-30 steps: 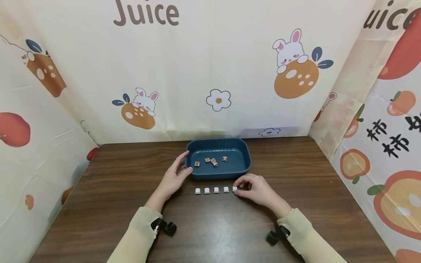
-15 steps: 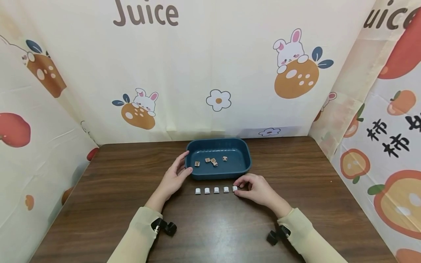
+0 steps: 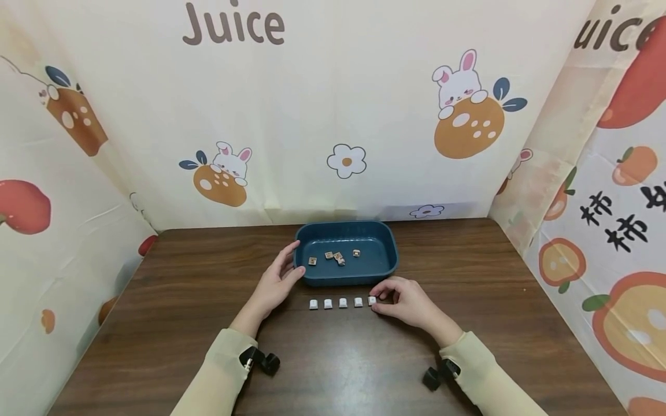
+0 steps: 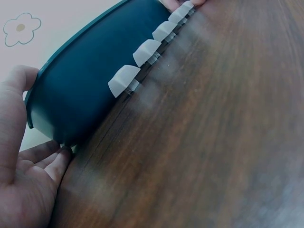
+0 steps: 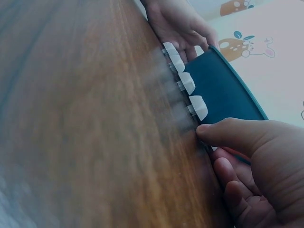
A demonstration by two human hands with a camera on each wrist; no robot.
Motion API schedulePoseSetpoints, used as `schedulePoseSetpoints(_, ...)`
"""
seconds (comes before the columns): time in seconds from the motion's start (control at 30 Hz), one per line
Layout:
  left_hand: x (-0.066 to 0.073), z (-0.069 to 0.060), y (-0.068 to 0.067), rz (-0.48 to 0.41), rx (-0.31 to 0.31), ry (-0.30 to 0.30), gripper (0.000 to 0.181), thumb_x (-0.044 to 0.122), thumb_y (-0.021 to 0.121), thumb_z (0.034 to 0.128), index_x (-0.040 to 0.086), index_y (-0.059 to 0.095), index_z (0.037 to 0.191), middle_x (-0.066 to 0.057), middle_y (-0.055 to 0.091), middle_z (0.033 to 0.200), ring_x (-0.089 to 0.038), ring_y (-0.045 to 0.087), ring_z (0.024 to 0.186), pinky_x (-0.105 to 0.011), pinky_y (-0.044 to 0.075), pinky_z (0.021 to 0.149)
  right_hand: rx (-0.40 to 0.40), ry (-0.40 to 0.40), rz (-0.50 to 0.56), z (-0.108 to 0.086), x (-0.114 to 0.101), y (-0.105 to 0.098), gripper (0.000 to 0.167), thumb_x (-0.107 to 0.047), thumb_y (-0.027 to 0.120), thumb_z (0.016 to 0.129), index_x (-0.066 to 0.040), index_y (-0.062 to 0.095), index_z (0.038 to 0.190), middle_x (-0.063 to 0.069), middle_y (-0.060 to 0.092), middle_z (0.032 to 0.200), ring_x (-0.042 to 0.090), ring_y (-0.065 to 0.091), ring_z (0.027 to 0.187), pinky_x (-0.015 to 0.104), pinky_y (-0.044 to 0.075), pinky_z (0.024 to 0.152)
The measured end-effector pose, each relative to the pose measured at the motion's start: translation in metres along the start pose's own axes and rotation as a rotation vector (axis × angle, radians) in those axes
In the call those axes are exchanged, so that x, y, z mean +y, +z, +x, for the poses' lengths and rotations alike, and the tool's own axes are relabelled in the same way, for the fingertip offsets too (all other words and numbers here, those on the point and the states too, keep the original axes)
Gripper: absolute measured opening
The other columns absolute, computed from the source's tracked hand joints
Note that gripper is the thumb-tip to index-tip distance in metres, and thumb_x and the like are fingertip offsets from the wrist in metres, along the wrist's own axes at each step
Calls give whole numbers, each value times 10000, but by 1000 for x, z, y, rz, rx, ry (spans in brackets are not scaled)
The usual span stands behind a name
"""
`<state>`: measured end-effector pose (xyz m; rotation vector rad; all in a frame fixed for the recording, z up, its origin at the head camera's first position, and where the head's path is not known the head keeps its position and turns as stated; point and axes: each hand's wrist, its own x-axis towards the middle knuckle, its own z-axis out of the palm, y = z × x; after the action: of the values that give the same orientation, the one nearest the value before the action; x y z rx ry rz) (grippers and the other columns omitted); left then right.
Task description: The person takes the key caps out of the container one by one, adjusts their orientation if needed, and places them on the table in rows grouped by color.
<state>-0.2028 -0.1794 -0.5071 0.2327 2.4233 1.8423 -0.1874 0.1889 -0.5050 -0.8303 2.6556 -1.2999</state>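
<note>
Several white keycap-like pieces, one of them the leftmost piece [image 3: 313, 304], stand in a row in front of a blue tray [image 3: 347, 281]. At the row's right end my right hand [image 3: 408, 301] pinches the last white piece [image 3: 372, 300] between thumb and finger; in the right wrist view the thumb [image 5: 232, 133] hides that piece. My left hand [image 3: 273, 286] rests against the tray's left end, thumb and fingers spread around its corner. The left wrist view shows the left hand [image 4: 28, 180] touching the tray wall [image 4: 80, 90].
Inside the tray lie several small brown-and-white pieces, including one at the left [image 3: 313, 261]. The brown wooden table [image 3: 208, 277] ends at a printed curtain [image 3: 312, 115] behind the tray. Each wrist carries a small black device, such as the left one [image 3: 260, 359].
The head view has tilted slightly, so everything sits a little lower in it. Both hands, the tray and the row keep the same places relative to one another.
</note>
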Motion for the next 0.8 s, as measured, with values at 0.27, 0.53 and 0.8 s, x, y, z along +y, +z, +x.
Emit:
schedulePoseSetpoints(0.27,0,-1,-1,-1,-1,3,641,239,653,1124,301,381,1702,-181,436,1688,-370,446,1555,-522,373,1268,7,-3,17,0,-1,-2,189,-185,930,896,-171,820,1050,-69,733,943,114,679,860,246,550,670)
schedulePoseSetpoints(0.53,-1,-1,-1,-2,-2,7,640,260,658,1123,303,384,1700,-180,437,1688,-367,441,1559,-514,368,1273,9,6,21,1,-6,-4,227,-155,935,880,-187,809,1066,-79,734,961,82,690,854,261,583,691)
schedulePoseSetpoints(0.8,-1,0,-1,-1,2,6,643,271,665,1120,314,387,1698,-183,443,1682,-367,453,1551,-510,381,1265,10,5,54,1,-9,-10,231,-144,936,882,-163,810,1075,-53,745,971,101,699,841,274,590,692)
